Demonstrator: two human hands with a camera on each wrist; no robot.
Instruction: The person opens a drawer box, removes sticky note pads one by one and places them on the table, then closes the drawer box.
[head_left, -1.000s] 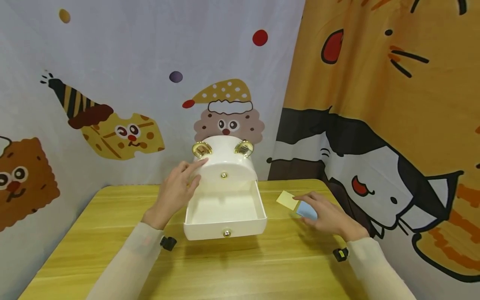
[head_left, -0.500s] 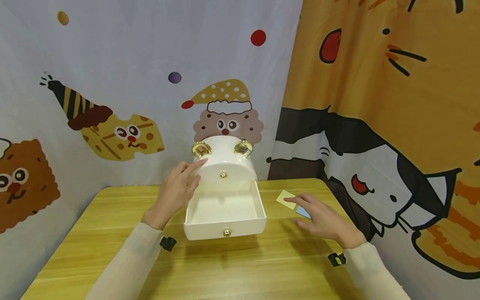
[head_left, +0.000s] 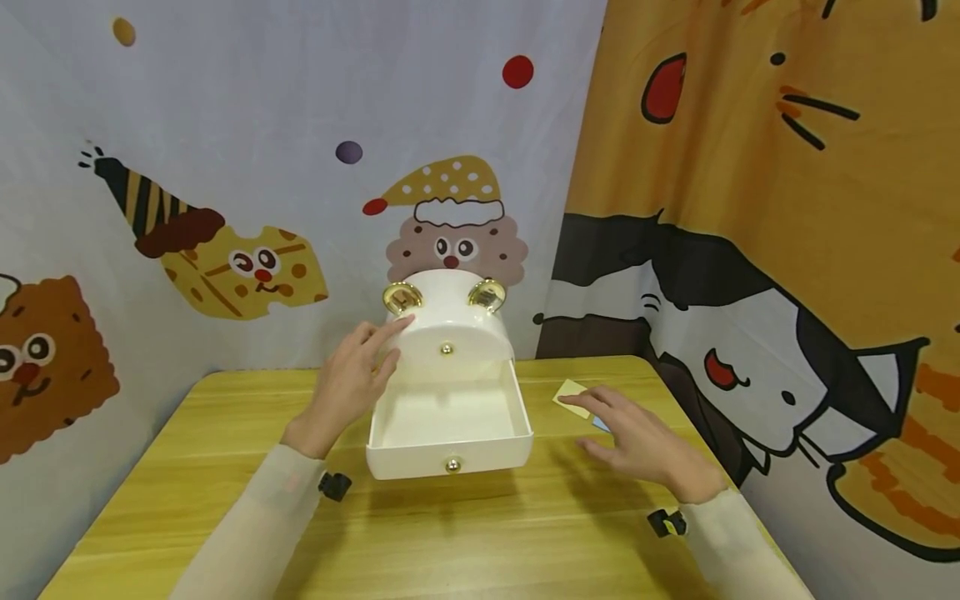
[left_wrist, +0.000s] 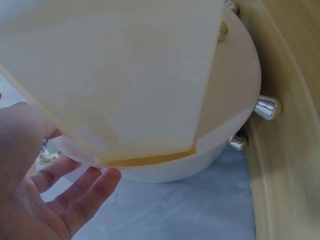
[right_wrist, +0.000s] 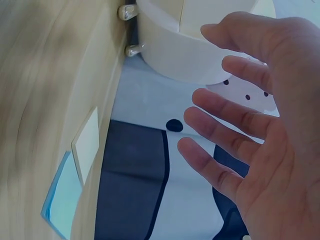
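Note:
A white storage box with two round gold ears stands at the back middle of the table. Its lower drawer is pulled out toward me and nothing lies in it. My left hand rests against the box's left side, with its index finger on the curved top; the left wrist view shows the fingers loosely bent. To the right, my right hand hovers with spread fingers, holding nothing. A yellow sticky-note pad and a blue one lie beside it; in the head view the hand partly covers both.
The wooden table ends at a cartoon-printed cloth behind. An orange cartoon curtain hangs along the right side. The upper drawer's gold knob sits above the pulled-out drawer.
My right hand has shifted left and a little toward me, covering more of the blue pad in the head view. The left hand and the box have stayed put.

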